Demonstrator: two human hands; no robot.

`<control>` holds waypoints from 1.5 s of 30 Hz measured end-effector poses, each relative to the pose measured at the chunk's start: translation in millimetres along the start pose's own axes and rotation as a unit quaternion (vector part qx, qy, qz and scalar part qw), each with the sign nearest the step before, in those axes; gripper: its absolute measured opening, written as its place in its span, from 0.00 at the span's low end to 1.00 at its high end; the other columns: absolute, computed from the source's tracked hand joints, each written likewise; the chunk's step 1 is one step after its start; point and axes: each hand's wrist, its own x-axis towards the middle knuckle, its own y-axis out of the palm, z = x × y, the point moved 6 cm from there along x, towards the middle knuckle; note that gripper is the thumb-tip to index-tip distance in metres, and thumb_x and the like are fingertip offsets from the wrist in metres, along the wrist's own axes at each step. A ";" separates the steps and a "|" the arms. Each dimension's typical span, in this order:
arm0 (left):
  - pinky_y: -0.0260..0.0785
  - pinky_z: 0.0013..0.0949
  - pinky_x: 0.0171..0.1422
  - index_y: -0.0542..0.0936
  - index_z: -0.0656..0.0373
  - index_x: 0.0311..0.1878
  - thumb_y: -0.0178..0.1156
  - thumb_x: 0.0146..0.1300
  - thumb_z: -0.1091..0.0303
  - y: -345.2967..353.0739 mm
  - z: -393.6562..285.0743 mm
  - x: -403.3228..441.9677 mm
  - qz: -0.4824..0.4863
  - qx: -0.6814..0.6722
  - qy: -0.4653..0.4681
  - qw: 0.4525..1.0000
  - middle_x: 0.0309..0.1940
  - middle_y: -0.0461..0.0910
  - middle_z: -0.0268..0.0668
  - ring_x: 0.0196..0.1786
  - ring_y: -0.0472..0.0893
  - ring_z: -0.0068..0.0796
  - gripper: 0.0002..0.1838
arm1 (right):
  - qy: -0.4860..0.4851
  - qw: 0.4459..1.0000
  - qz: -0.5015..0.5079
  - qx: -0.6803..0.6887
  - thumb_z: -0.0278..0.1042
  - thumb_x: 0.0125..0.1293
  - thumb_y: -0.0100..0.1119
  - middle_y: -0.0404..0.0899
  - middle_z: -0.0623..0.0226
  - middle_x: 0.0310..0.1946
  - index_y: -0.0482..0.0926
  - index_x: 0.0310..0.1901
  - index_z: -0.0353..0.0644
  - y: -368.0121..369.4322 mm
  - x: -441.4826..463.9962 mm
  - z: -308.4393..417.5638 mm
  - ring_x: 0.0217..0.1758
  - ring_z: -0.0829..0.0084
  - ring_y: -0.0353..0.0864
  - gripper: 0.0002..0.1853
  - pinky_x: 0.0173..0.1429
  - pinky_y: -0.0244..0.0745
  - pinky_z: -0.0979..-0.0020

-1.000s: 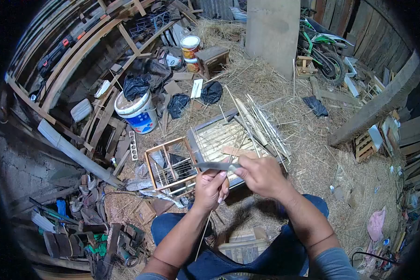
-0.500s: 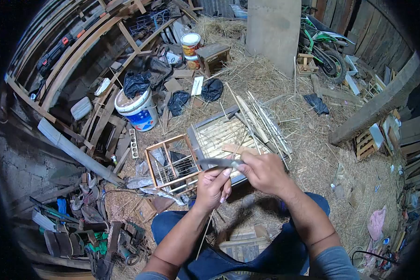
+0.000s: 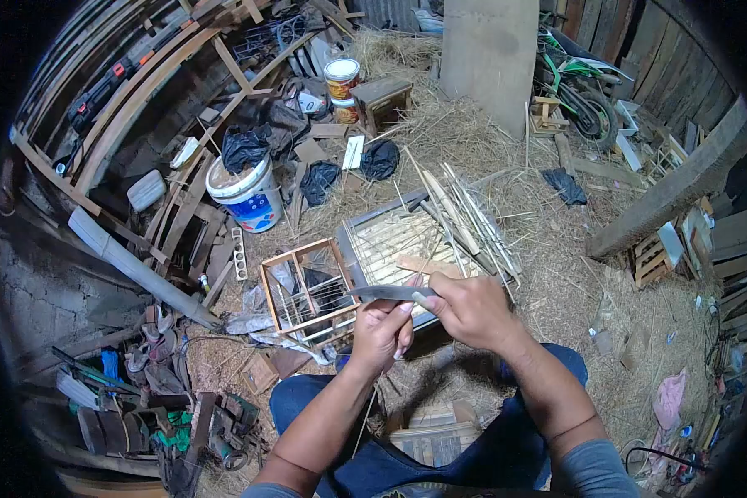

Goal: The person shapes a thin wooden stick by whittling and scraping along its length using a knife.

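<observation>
My right hand (image 3: 477, 311) is closed around the handle of a knife (image 3: 390, 293), whose blade points left over my left hand (image 3: 380, 334). The left fingers are pinched on a thin bamboo strip (image 3: 365, 421), which trails down toward my lap. Blade and left fingertips are very close; whether the edge touches the strip I cannot tell. Just beyond my hands lies a slatted wooden panel (image 3: 378, 245) with loose bamboo strips (image 3: 465, 212) and a flat piece of wood (image 3: 427, 266) on it. Left of it stands a small wooden frame cage (image 3: 307, 290) with thin bars.
A white bucket (image 3: 245, 197) with a black bag on top stands at the left. Further back are a small wooden stool (image 3: 382, 101), stacked paint tubs (image 3: 342, 79) and a motorbike (image 3: 585, 104). A slanted wooden post (image 3: 672, 183) is at the right. Straw covers the floor.
The knife blade has shifted slightly and lies a little flatter above my left hand. Both hands keep their grips, and the view has moved very slightly.
</observation>
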 end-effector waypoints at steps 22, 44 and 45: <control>0.56 0.22 0.15 0.73 0.66 0.65 0.49 0.76 0.69 4.7 -5.8 -5.4 0.020 -0.044 -0.017 0.999 0.10 0.63 0.25 0.08 0.59 0.16 0.19 | 0.104 0.994 -0.017 -0.035 0.49 0.73 0.50 0.80 0.59 0.19 0.77 0.40 0.47 -20.2 7.6 -50.6 0.20 0.55 0.81 0.14 0.23 0.71 0.57; 0.55 0.24 0.12 0.64 0.60 0.72 0.44 0.78 0.67 6.3 -2.9 -2.4 0.047 -0.066 -0.039 0.996 0.10 0.62 0.26 0.06 0.58 0.17 0.23 | 0.064 0.998 0.021 0.007 0.50 0.73 0.49 0.76 0.62 0.16 0.76 0.34 0.48 -10.4 4.9 -18.7 0.20 0.57 0.79 0.16 0.23 0.70 0.57; 0.56 0.24 0.12 0.63 0.60 0.73 0.44 0.78 0.67 6.6 -3.2 -2.4 0.039 -0.049 -0.046 0.997 0.09 0.62 0.27 0.06 0.58 0.17 0.23 | 0.065 0.998 0.021 0.009 0.50 0.73 0.49 0.76 0.62 0.16 0.76 0.34 0.48 -5.6 3.8 -14.7 0.20 0.57 0.79 0.16 0.23 0.70 0.57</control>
